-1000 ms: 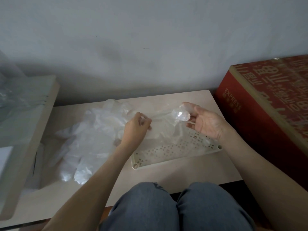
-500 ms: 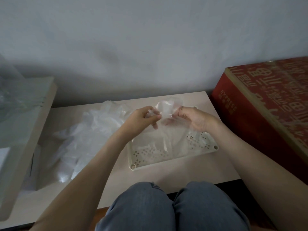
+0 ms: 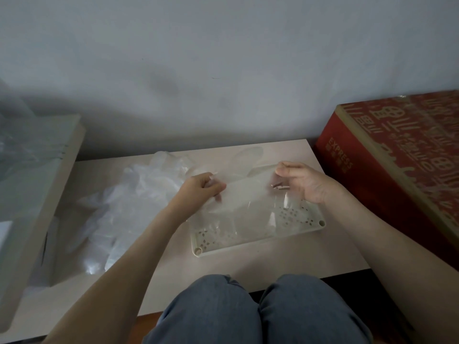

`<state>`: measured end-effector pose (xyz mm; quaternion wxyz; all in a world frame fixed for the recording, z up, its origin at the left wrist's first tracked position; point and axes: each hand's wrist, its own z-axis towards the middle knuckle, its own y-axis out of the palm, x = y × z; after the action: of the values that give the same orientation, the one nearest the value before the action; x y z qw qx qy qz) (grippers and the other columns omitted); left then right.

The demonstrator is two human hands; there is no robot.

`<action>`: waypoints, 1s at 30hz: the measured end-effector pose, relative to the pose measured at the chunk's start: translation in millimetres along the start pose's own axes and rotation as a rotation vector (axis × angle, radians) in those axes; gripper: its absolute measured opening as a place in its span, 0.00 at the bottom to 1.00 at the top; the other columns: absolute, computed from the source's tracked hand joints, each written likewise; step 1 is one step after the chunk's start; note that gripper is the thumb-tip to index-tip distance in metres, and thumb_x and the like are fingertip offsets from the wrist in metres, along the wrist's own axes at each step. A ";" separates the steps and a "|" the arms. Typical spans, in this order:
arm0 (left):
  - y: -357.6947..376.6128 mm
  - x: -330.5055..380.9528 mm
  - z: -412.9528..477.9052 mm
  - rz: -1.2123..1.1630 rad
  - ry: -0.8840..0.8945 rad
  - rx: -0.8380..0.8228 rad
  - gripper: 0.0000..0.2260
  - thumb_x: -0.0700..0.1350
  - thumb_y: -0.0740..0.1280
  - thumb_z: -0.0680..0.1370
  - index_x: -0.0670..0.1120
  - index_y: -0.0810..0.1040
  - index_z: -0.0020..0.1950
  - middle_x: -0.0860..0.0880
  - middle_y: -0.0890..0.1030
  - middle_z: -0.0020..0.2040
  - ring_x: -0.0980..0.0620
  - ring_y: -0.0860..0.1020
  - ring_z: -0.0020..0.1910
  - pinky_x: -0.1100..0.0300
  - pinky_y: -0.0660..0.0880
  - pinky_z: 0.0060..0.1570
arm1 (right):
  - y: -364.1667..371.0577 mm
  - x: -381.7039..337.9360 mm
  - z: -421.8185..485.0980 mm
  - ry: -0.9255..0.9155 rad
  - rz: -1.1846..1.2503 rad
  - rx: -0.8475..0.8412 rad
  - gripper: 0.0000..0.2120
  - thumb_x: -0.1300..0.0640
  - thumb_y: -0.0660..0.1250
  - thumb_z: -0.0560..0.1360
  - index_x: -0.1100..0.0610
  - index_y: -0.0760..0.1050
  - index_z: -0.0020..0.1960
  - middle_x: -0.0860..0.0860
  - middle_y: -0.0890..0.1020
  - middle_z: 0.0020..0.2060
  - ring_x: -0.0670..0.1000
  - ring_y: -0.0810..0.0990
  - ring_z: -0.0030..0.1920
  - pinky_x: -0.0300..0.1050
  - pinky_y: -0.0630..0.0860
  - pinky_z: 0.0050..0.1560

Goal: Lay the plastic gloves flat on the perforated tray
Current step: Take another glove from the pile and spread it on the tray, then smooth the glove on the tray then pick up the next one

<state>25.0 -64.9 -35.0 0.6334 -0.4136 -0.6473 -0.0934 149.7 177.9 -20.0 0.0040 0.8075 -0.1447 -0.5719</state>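
Pale table [image 3: 248,266] set against a grey wall [image 3: 223,58], viewed from above by a seated person. Left hand [image 3: 198,188]: back toward the camera, fingers curled, thumb and fingertips pinching the left edge of a clear plastic glove [image 3: 244,194]; the forearm enters from the lower left. Right hand [image 3: 304,183]: palm turned toward the left hand, thumb uppermost, thumb and curled fingers pinching the glove's right edge; the forearm enters from the lower right. The hands are level and apart, with the glove stretched as a sheet between them. Its finger end points away from the hands toward the wall, and its lower part hangs down below them. Directly beneath the hands lies the perforated tray [image 3: 248,245], cream, long side toward the person, with a round hole at each near corner. The glove is over it; whether the film touches the tray cannot be told. To the outer side of the left hand, a loose pile of gloves [image 3: 129,207] rests on the table, just beside the tray. Farther out on that side is a pale box [image 3: 49,194] with clear film on it. Outside the right hand, a red carton [image 3: 397,157] marked EXPRESS stands beside the table. Nearer the person than both hands are two knees [image 3: 216,311] in blue-grey cloth.
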 end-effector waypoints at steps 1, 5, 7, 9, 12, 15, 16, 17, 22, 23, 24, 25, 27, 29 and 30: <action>1.2 -2.7 0.7 0.005 -0.009 0.016 0.12 0.45 0.67 0.78 0.45 0.75 0.34 0.55 0.81 0.30 0.62 0.69 0.25 0.70 0.66 0.29 | -3.3 1.3 -1.0 -0.006 0.069 -0.005 0.11 0.54 0.73 0.68 0.61 0.74 0.38 0.56 0.82 0.36 0.57 0.84 0.41 0.49 0.81 0.45; 8.7 -8.5 1.7 0.004 -0.050 0.061 0.11 0.46 0.67 0.78 0.45 0.76 0.35 0.54 0.81 0.30 0.61 0.70 0.25 0.65 0.67 0.31 | -9.2 11.5 -3.0 0.107 0.215 -0.076 0.28 0.37 0.63 0.72 0.62 0.74 0.54 0.59 0.83 0.51 0.60 0.83 0.50 0.55 0.81 0.50; 14.1 -11.9 2.5 -0.022 -0.090 0.077 0.11 0.46 0.66 0.78 0.45 0.76 0.36 0.54 0.81 0.30 0.58 0.69 0.25 0.62 0.67 0.31 | -7.5 17.1 -5.8 0.191 0.191 -0.102 0.35 0.33 0.61 0.70 0.61 0.71 0.62 0.59 0.82 0.55 0.60 0.83 0.53 0.55 0.80 0.52; 19.5 -15.4 3.1 -0.061 -0.139 0.094 0.11 0.47 0.66 0.78 0.43 0.77 0.38 0.54 0.80 0.29 0.53 0.69 0.27 0.60 0.67 0.32 | -5.4 23.7 -7.0 0.249 0.127 -0.166 0.44 0.30 0.70 0.61 0.58 0.70 0.65 0.60 0.81 0.58 0.58 0.82 0.54 0.50 0.81 0.50; 25.5 -16.2 3.3 -0.125 -0.174 0.125 0.14 0.46 0.65 0.78 0.41 0.76 0.34 0.56 0.75 0.23 0.54 0.68 0.27 0.61 0.66 0.30 | -6.1 32.1 -7.6 0.287 0.131 -0.234 0.49 0.39 0.81 0.55 0.59 0.68 0.68 0.60 0.80 0.59 0.55 0.83 0.50 0.47 0.81 0.48; 28.3 -16.8 4.6 -0.218 -0.196 0.115 0.16 0.44 0.65 0.79 0.41 0.75 0.31 0.55 0.69 0.20 0.56 0.66 0.22 0.64 0.65 0.25 | -0.4 34.1 -9.4 0.296 0.120 -0.267 0.44 0.48 0.80 0.61 0.62 0.67 0.70 0.61 0.80 0.58 0.52 0.82 0.39 0.46 0.81 0.42; 28.6 -17.9 5.1 -0.208 -0.200 0.100 0.17 0.45 0.65 0.79 0.42 0.75 0.31 0.55 0.68 0.20 0.56 0.66 0.21 0.64 0.65 0.25 | 1.2 34.1 -8.5 0.310 0.076 -0.255 0.40 0.50 0.78 0.64 0.62 0.68 0.70 0.60 0.81 0.57 0.50 0.80 0.36 0.44 0.80 0.39; 29.0 -20.0 5.5 -0.180 -0.198 0.086 0.17 0.45 0.65 0.79 0.42 0.75 0.31 0.55 0.68 0.21 0.56 0.66 0.21 0.64 0.65 0.25 | 3.3 34.0 -7.9 0.325 0.012 -0.234 0.35 0.51 0.75 0.66 0.62 0.69 0.69 0.59 0.82 0.54 0.49 0.78 0.36 0.42 0.80 0.37; 34.3 -24.8 7.8 -0.083 -0.211 0.093 0.14 0.46 0.64 0.79 0.39 0.76 0.37 0.57 0.73 0.21 0.57 0.69 0.24 0.64 0.68 0.30 | -1.1 34.4 -11.0 0.373 -0.105 -0.168 0.15 0.58 0.68 0.72 0.62 0.78 0.57 0.56 0.84 0.41 0.48 0.82 0.37 0.37 0.79 0.36; 35.6 -23.8 7.5 -0.043 -0.206 0.102 0.14 0.46 0.64 0.79 0.39 0.77 0.38 0.58 0.73 0.21 0.56 0.70 0.27 0.65 0.68 0.30 | -4.9 34.1 -12.8 0.387 -0.111 -0.165 0.12 0.61 0.66 0.73 0.63 0.77 0.56 0.56 0.84 0.38 0.47 0.83 0.36 0.37 0.79 0.37; 36.6 -23.3 7.6 -0.011 -0.196 0.115 0.14 0.47 0.64 0.79 0.39 0.77 0.38 0.57 0.74 0.22 0.55 0.70 0.28 0.64 0.67 0.31 | -8.2 33.4 -14.7 0.393 -0.133 -0.167 0.10 0.62 0.65 0.74 0.63 0.77 0.55 0.55 0.83 0.37 0.46 0.82 0.34 0.36 0.77 0.36; 37.1 -22.5 7.7 0.015 -0.194 0.127 0.14 0.47 0.64 0.79 0.39 0.77 0.39 0.56 0.75 0.23 0.55 0.71 0.30 0.62 0.67 0.32 | -12.2 33.2 -15.4 0.399 -0.164 -0.162 0.09 0.61 0.66 0.74 0.62 0.78 0.53 0.55 0.83 0.35 0.45 0.80 0.32 0.35 0.74 0.33; 37.9 -20.9 9.5 0.053 -0.195 0.144 0.14 0.49 0.64 0.79 0.40 0.76 0.40 0.53 0.77 0.28 0.53 0.72 0.32 0.59 0.67 0.34 | -18.8 34.1 -15.5 0.404 -0.232 -0.125 0.08 0.59 0.71 0.71 0.61 0.79 0.49 0.54 0.80 0.34 0.44 0.75 0.29 0.34 0.69 0.28; 38.2 -20.6 11.9 0.083 -0.200 0.145 0.13 0.49 0.64 0.79 0.41 0.73 0.40 0.49 0.79 0.33 0.51 0.72 0.33 0.57 0.68 0.34 | -23.7 34.7 -15.8 0.416 -0.291 -0.085 0.05 0.60 0.70 0.73 0.61 0.77 0.47 0.53 0.78 0.34 0.43 0.71 0.26 0.34 0.68 0.25; 38.1 -20.8 12.7 0.103 -0.196 0.146 0.13 0.49 0.64 0.79 0.42 0.72 0.40 0.48 0.79 0.33 0.51 0.72 0.33 0.57 0.68 0.35 | -25.2 34.8 -16.5 0.407 -0.327 -0.080 0.03 0.61 0.68 0.74 0.60 0.76 0.46 0.53 0.78 0.34 0.44 0.70 0.25 0.35 0.67 0.25</action>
<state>37.5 -41.0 -71.3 0.5997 -0.4060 -0.6891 0.0274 181.3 191.1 -50.7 -0.0274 0.9177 0.0142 -0.3960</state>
